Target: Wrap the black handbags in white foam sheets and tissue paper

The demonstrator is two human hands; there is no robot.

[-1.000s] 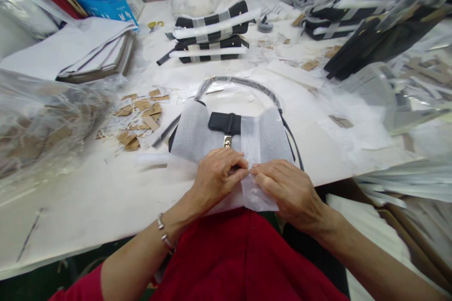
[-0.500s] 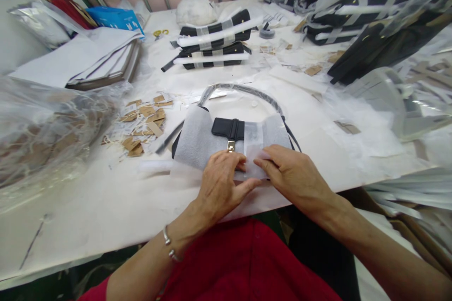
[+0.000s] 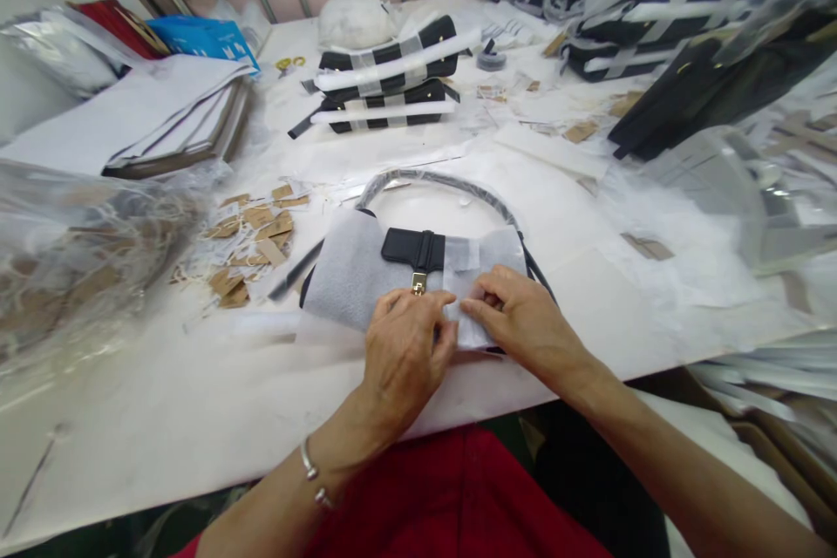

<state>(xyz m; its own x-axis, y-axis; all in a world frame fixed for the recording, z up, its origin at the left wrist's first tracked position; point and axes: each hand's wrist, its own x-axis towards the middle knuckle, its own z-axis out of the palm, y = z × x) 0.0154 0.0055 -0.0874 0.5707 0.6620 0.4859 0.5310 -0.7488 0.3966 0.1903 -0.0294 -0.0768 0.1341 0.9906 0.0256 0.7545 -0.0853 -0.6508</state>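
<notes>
A handbag lies on the white table, its front covered by grey-white padding sheet (image 3: 343, 270). A black flap strap (image 3: 413, 249) with a gold clasp (image 3: 419, 282) shows at its middle. The wrapped handle (image 3: 451, 180) arches behind it. A translucent strip (image 3: 463, 255) runs down right of the strap. My left hand (image 3: 411, 349) rests on the lower front, fingers bent, below the clasp. My right hand (image 3: 516, 314) has thumb and forefinger pinched at the strip's lower part; what lies between them is too small to make out.
Wrapped black bags (image 3: 385, 74) are stacked behind, with more bags (image 3: 628, 35) at the back right. Brown tags (image 3: 261, 235) lie to the left beside a plastic bag (image 3: 85, 261). A paper stack (image 3: 163, 113) stands further back.
My left hand's thumb has drawn in towards its fingers. My right hand's fingers have closed closer together on the strip, whose loose lower part now lies flatter. The view has shifted slightly.
</notes>
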